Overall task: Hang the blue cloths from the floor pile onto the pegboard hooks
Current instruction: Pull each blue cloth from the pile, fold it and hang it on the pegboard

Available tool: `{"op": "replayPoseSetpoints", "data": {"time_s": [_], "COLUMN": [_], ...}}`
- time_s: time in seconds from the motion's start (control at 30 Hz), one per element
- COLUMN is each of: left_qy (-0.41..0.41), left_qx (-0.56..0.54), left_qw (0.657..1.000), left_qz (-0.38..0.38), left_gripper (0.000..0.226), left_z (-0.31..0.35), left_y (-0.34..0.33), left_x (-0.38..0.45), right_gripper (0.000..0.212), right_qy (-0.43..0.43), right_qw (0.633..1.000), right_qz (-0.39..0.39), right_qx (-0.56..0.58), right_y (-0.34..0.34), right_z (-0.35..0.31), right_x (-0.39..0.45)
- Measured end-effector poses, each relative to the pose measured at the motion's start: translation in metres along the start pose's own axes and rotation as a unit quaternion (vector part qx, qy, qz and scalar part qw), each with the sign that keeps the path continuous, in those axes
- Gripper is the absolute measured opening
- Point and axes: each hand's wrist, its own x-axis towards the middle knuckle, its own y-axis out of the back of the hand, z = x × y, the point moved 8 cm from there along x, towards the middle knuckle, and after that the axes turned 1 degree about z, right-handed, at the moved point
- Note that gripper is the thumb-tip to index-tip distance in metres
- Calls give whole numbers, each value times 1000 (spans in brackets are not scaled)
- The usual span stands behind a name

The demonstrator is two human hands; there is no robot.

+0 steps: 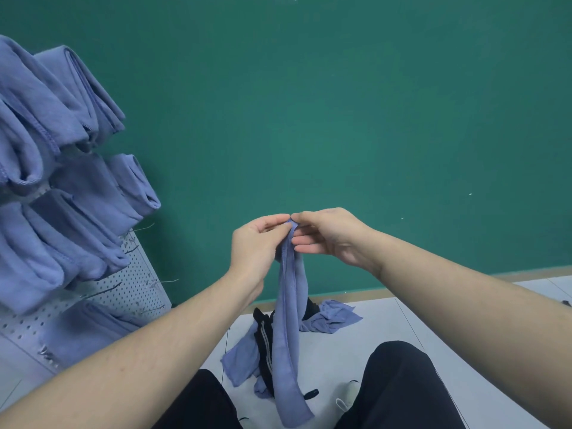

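Both the left hand (258,243) and the right hand (328,235) pinch the top edge of one blue cloth (289,335) with curled fingertips; it hangs in front of the person, above the floor pile (328,317). So thin a pinch could slip, or the hanging end could snag the pile. Roughly two cloths remain there; about nine hang on the pegboard (139,283), where several hooks (164,281) are bare.

The hanging cloths (46,150) cover most pegboard (136,283) hooks, cut off left.
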Motion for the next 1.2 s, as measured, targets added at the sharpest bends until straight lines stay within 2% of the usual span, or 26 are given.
{"op": "replayPoseSetpoints", "data": {"time_s": [0.13,0.27,0.3,0.33,0.4,0.47,0.5,0.57,0.63,0.8,0.93,1.03,1.17,1.2], "left_qy": [-15,-17,-8,0,-2,-19,-33,-65,-87,-110,-117,-122,-126,-131], "left_qx": [-20,-25,-39,-53,-49,-22,-9,23,41,29,34,34,43,54], "left_qw": [1000,1000,999,998,998,998,997,994,989,983,979,981,984,984], "left_qz": [-16,-5,-13,-22,-32,-50,-62,-86,-109,-144,-166,-150,-120,-111], "left_gripper": [18,15,13,13,14,19,22,25,25,26,26,28,30,30], "left_z": [3,3,2,1,1,4,7,16,24,36,38,43,50,51], "left_y": [0,5,5,5,5,3,1,-3,-6,-7,-7,-2,16,21], "left_x": [-2,3,5,6,9,10,9,8,7,3,-2,0,6,8], "right_gripper": [19,38,35,30,35,25,27,47,49,14,21,10,20,20], "right_qy": [-18,-9,2,20,82,170,204,225,213,203,217,157,119,127], "right_qw": [999,992,990,989,984,958,940,918,908,880,865,870,833,836], "right_qz": [-25,-118,-124,-117,-60,2,3,-48,-105,-133,-126,-169,-174,-165], "right_qx": [18,-43,-69,-92,-144,-231,-272,-324,-345,-409,-435,-437,-511,-507], "right_y": [-1,-12,-11,-7,7,19,21,16,8,5,10,10,22,27], "right_z": [-1,-5,-7,-11,-20,-31,-33,-31,-28,-23,-23,-14,-10,-15], "right_x": [-5,-17,-18,-18,-11,-6,-4,-2,-3,-3,-8,-17,-27,-30]}}
